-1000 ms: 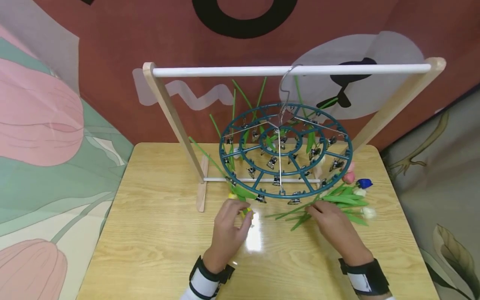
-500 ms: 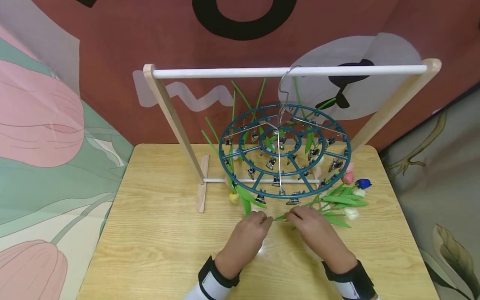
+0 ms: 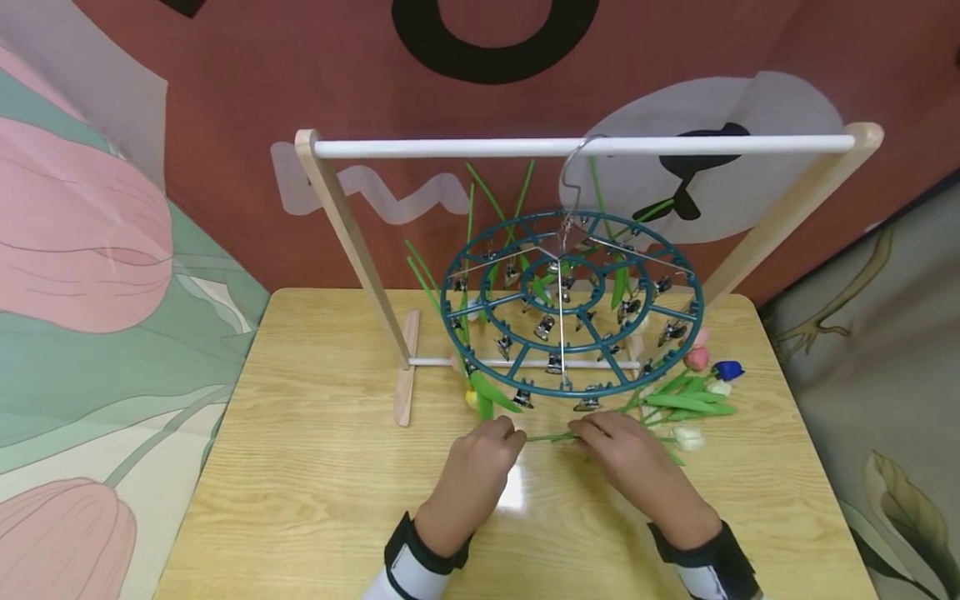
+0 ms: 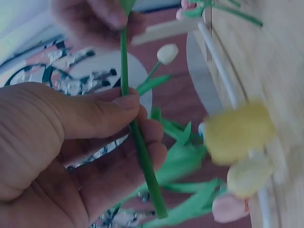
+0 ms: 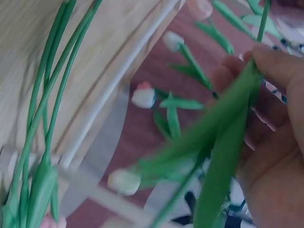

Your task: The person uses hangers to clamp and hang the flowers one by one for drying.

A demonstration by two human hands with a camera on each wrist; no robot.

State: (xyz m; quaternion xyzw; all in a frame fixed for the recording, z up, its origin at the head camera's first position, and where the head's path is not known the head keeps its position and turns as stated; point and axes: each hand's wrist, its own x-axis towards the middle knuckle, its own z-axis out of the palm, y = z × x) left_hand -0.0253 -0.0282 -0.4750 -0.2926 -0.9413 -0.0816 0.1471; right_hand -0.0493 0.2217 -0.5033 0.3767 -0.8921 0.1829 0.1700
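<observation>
Green stem (image 4: 147, 171): stretched between the two hands, just in front of the round hanger's near edge, its bare end poking out past the left fingers.
Left hand (image 3: 476, 467): thumb and fingertips pinched together on the stem close to that end — a second ago it was beside the yellow tulip, apart from the stem.
Right hand (image 3: 637, 467): thumb and fingers closed on the leafy part; it has shifted toward the left hand.
Leaves (image 5: 228, 137): fanning out from the right fingers.
White tulip (image 3: 688, 437): just beyond the right hand, farther left than a second ago.
Tulip bunch (image 3: 693, 403): on the table's right side, its blue head (image 3: 727, 370) unmoved.
Yellow tulip (image 3: 471, 399): hanging at the ring's near left — now just beyond the left hand.
Round hanger (image 3: 543, 390): blue-green, hooked over the white rail (image 3: 450, 149), much as before.
Table (image 3: 300, 467): pale wood.
</observation>
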